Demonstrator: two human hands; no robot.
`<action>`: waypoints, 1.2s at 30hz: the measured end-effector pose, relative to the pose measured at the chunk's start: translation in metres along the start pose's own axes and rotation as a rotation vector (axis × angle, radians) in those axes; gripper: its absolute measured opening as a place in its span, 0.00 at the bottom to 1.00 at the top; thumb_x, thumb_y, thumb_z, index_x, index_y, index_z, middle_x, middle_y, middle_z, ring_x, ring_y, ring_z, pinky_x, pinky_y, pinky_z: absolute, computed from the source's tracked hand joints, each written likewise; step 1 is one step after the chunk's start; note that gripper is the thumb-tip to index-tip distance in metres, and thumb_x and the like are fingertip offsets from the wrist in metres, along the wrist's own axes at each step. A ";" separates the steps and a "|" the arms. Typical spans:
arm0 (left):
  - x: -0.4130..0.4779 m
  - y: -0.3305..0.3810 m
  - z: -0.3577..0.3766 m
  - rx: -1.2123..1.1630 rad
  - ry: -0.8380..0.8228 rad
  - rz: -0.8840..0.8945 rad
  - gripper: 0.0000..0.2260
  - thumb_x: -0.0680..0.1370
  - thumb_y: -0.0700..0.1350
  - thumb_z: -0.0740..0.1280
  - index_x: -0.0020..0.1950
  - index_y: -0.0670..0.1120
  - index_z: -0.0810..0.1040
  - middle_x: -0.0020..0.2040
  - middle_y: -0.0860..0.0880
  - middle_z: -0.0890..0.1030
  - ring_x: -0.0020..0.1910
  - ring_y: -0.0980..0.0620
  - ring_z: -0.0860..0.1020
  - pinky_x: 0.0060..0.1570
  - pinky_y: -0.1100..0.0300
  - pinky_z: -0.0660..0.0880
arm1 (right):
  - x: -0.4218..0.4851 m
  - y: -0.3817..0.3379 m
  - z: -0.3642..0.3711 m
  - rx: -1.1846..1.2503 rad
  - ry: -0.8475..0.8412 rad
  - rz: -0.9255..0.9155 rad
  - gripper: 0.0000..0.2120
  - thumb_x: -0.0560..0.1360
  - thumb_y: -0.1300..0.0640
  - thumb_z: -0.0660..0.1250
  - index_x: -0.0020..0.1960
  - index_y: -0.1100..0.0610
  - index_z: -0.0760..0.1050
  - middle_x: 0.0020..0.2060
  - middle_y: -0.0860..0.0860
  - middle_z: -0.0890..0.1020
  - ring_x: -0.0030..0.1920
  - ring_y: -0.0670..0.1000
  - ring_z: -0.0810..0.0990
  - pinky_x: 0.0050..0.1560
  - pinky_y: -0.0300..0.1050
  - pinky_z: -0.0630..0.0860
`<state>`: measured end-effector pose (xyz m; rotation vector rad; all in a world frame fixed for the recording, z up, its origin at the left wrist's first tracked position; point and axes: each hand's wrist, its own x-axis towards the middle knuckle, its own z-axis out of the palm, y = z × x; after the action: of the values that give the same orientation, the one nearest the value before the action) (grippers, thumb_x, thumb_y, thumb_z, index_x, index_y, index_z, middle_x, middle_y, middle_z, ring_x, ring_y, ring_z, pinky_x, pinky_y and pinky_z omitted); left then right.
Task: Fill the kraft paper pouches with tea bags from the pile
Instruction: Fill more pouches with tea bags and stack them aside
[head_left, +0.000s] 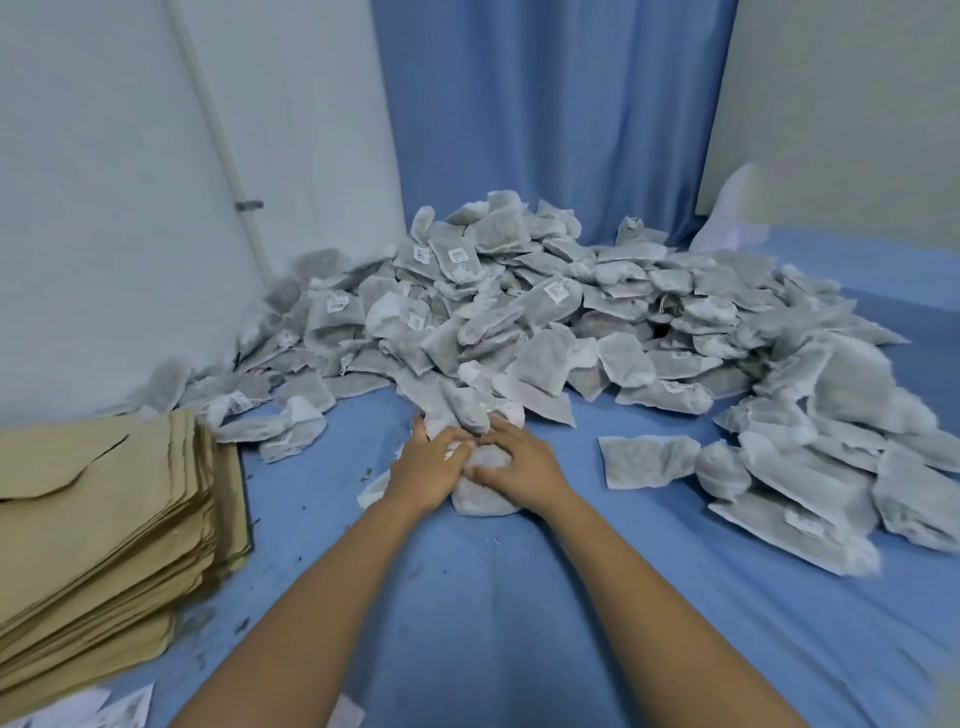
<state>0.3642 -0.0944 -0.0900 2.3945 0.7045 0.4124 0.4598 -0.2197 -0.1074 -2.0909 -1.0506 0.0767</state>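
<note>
On a blue cloth-covered surface (519, 623), we reach both bare arms forward to the near edge of a large heap of grey-white mesh tea bags (545, 312) banked against a blue pleated curtain (550, 114) and a white wall (104, 182). Our left hand (428, 467) and right hand (519, 460) sit side by side, nearly touching, fingers curled down and closed over a small bunch of white tea bags (480, 493) gathered between them on the cloth. Whether the bunch is lifted or only pressed flat, we cannot tell. To our left lies a thick stack of flat tan kraft paper pouches (104, 519), flaps facing up, well apart from our hands. More tea bags trail along the right side, with one flat rectangular bag (647, 460) lying alone just beside our right hand. A white pipe (223, 150) runs down the wall.
</note>
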 end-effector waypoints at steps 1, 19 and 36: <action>-0.009 -0.001 -0.005 0.019 -0.019 0.018 0.11 0.80 0.55 0.58 0.60 0.63 0.74 0.73 0.45 0.58 0.65 0.45 0.70 0.66 0.47 0.65 | -0.011 -0.003 -0.009 -0.046 0.060 -0.002 0.18 0.72 0.44 0.69 0.60 0.49 0.78 0.70 0.46 0.70 0.70 0.50 0.67 0.69 0.46 0.59; -0.033 -0.002 -0.002 0.159 -0.112 -0.149 0.21 0.79 0.62 0.52 0.72 0.66 0.58 0.77 0.48 0.47 0.75 0.43 0.51 0.70 0.39 0.53 | -0.050 0.065 -0.107 -0.332 0.072 0.815 0.33 0.69 0.32 0.59 0.70 0.45 0.63 0.71 0.56 0.65 0.73 0.65 0.57 0.69 0.69 0.48; 0.060 -0.033 -0.073 0.214 0.315 -0.067 0.25 0.80 0.59 0.55 0.75 0.63 0.52 0.77 0.46 0.50 0.76 0.45 0.44 0.68 0.30 0.46 | 0.121 0.024 -0.016 0.137 0.411 0.353 0.33 0.74 0.42 0.66 0.75 0.46 0.58 0.78 0.50 0.45 0.77 0.54 0.42 0.73 0.63 0.45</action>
<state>0.3677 -0.0044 -0.0474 2.5227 1.0105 0.7291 0.5607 -0.1533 -0.0790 -2.0296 -0.4169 -0.1015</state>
